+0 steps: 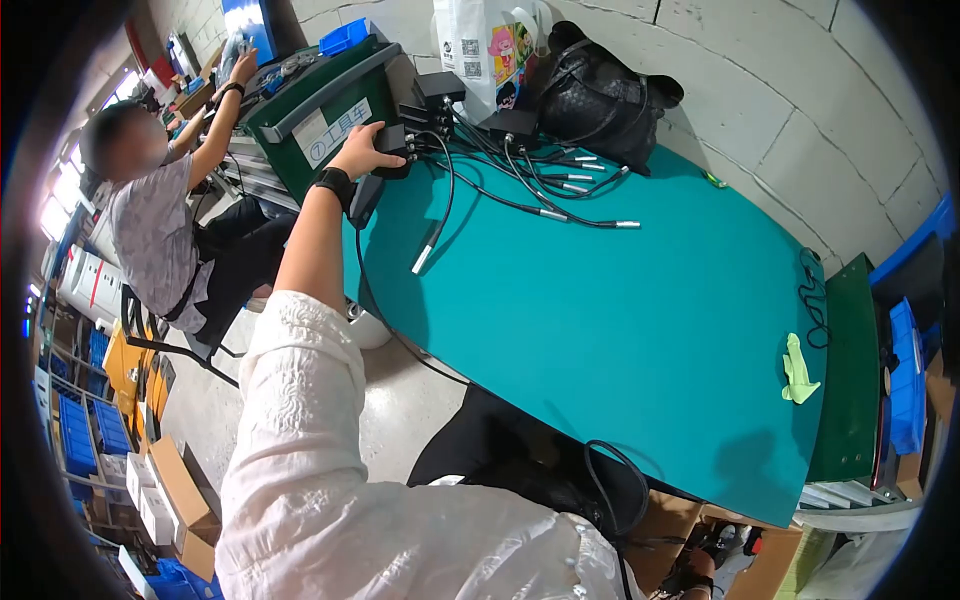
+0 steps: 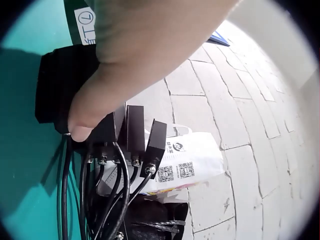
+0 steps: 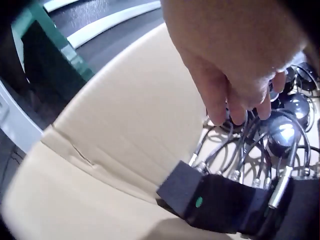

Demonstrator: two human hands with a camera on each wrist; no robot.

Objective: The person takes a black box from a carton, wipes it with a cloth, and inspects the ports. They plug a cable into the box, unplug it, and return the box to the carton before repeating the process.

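- At the left end of the desk (image 1: 600, 300), beside the green bin (image 1: 290, 150) with a white label, a black box (image 1: 393, 141) sits in the grip of the left hand (image 1: 362, 155), thumb laid over its cable end.
- Next to it stand more black boxes (image 1: 437, 89), with black cables (image 1: 482, 190) fanning across the green top to silver connectors (image 1: 422, 260).
- Behind the cables, near the wall, are a printed white bag (image 1: 465, 55) and a black bag (image 1: 600, 95).
- Over an open cardboard box (image 3: 135, 115), the right hand (image 3: 235, 60) hangs with its fingers down among more cables and glossy round dark things (image 3: 283, 134); whether it pinches any of them cannot be told. Dark blocks (image 3: 220, 202) lie inside, one bearing a green dot.
- Towards the desk's right edge lie a coiled black cord (image 1: 815, 300) and a yellow-green cloth (image 1: 797, 372).
- Beyond the bin, to the left, a person in a patterned shirt (image 1: 150, 235) sits with arms raised forward.
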